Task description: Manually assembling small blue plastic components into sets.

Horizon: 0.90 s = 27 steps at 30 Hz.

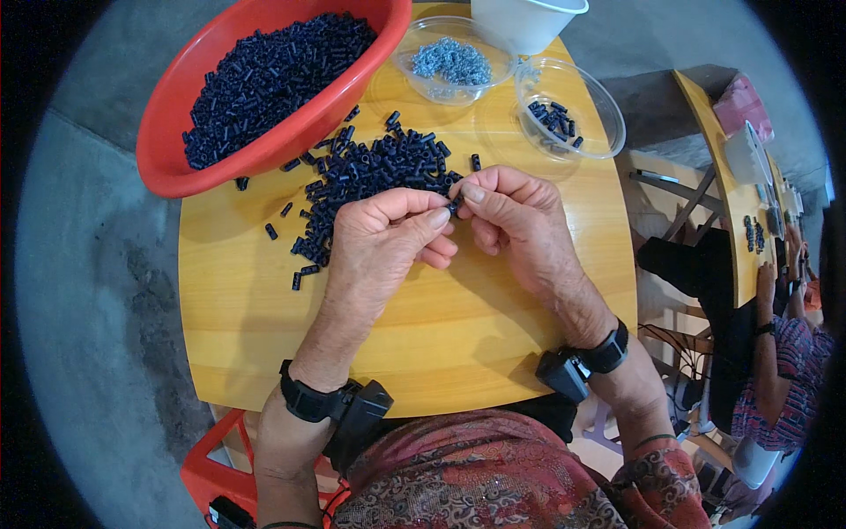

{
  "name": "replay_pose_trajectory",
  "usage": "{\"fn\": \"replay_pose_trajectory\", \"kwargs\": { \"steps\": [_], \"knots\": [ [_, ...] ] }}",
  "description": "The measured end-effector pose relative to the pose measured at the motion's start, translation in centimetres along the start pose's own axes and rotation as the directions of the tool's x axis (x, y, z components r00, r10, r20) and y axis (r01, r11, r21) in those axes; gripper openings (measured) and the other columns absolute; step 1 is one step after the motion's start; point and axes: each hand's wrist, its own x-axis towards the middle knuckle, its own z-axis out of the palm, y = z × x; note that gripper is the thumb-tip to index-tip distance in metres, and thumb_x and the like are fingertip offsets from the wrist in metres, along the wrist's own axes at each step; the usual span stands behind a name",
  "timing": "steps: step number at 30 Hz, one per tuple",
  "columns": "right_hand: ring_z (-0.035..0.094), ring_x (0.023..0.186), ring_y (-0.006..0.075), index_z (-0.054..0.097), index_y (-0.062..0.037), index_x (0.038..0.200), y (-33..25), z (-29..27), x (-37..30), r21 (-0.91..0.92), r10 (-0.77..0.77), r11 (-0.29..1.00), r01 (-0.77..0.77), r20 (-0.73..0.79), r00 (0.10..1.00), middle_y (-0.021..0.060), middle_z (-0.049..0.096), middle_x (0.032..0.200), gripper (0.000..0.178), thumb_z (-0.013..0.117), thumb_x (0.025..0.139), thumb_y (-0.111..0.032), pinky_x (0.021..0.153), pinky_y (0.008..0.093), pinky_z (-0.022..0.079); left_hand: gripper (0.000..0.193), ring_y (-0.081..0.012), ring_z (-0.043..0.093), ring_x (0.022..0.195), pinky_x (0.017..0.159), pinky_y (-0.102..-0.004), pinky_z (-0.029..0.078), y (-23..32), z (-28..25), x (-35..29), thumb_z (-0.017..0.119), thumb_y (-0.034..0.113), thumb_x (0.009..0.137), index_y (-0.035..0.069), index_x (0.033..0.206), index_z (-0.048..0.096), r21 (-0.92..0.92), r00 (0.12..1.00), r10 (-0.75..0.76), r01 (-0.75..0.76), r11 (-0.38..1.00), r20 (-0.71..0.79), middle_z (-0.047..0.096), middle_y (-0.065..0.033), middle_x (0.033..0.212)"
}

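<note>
Over the middle of the wooden table, my left hand (383,238) and my right hand (522,216) meet fingertip to fingertip. Between their pinched thumbs and forefingers sits one small black plastic tube (455,205), mostly covered by the fingers. Whether a smaller part is also pinched there is too small to tell. Just beyond my hands spreads a loose pile of similar black tubes (379,172), with a few strays to its left. A single black tube (476,162) stands out by my right fingertips.
A large red basin (167,172) heaped with black tubes stands at the far left. Behind the pile are a clear bowl (410,78) of small shiny metal parts, a clear bowl (612,115) with several black tubes, and a white container (520,26). Another person (784,388) works at a table on the right.
</note>
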Motion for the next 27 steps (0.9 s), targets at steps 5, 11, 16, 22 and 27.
{"fn": "replay_pose_trajectory", "kwargs": {
  "steps": [5, 11, 16, 22, 27],
  "knots": [
    [0.047, 0.048, 0.0047, 0.064, -0.0024, 0.085, 0.3, 0.0, 0.1, 0.011, 0.010, 1.000, -0.009, -0.025, 1.000, 0.0011, 0.061, 0.069, 0.011, 0.061, 0.087, -0.012, 0.042, 0.0188, 0.034, 0.013, -0.0130, 0.065, 0.065, 0.056, -0.0231, 0.055, -0.6, 0.4, 0.1, 0.062, 0.005, 0.086, -0.004, 0.095, 0.065, 0.026, 0.999, 0.044, -0.043, 0.999, -0.032, 0.067, -0.0096, 0.081],
    [0.047, 0.048, 0.0050, 0.065, -0.0025, 0.084, 0.4, 0.1, 0.1, 0.043, 0.038, 0.998, -0.036, -0.040, 0.998, 0.0017, 0.061, 0.068, 0.010, 0.061, 0.087, -0.011, 0.042, 0.0194, 0.034, 0.013, -0.0133, 0.065, 0.065, 0.057, -0.0231, 0.055, -0.8, 0.7, 0.0, 0.062, 0.005, 0.086, -0.004, 0.095, 0.065, 0.026, 0.995, 0.070, -0.069, 0.997, -0.075, 0.067, -0.0094, 0.080],
    [0.047, 0.048, 0.0055, 0.065, -0.0024, 0.084, 0.8, 0.2, 0.2, 0.104, 0.059, 0.993, -0.055, -0.035, 0.998, 0.0022, 0.061, 0.068, 0.009, 0.061, 0.087, -0.010, 0.043, 0.0197, 0.035, 0.013, -0.0136, 0.066, 0.066, 0.058, -0.0235, 0.055, -0.9, 0.8, -0.1, 0.061, 0.005, 0.086, -0.004, 0.095, 0.065, -0.009, 0.993, 0.069, -0.070, 0.997, -0.094, 0.067, -0.0098, 0.080],
    [0.047, 0.050, 0.0048, 0.065, -0.0024, 0.082, 1.1, 0.4, 0.2, 0.056, -0.016, 0.998, 0.018, -0.034, 0.999, 0.0014, 0.061, 0.068, 0.008, 0.062, 0.085, -0.009, 0.044, 0.0195, 0.036, 0.014, -0.0148, 0.066, 0.067, 0.059, -0.0241, 0.055, -0.7, 0.7, -0.2, 0.062, 0.005, 0.086, -0.005, 0.095, 0.064, -0.074, 0.997, 0.013, -0.019, 0.997, -0.079, 0.067, -0.0110, 0.082],
    [0.047, 0.052, 0.0039, 0.066, -0.0023, 0.085, 0.2, 0.4, 0.1, -0.019, 0.009, 1.000, -0.009, -0.024, 1.000, 0.0000, 0.061, 0.068, 0.009, 0.062, 0.086, -0.010, 0.045, 0.0187, 0.036, 0.016, -0.0169, 0.066, 0.066, 0.058, -0.0253, 0.055, -0.5, 0.8, -0.2, 0.062, 0.006, 0.085, -0.006, 0.096, 0.064, -0.096, 0.996, 0.003, -0.011, 0.995, -0.088, 0.066, -0.0115, 0.081]
  ]
}}
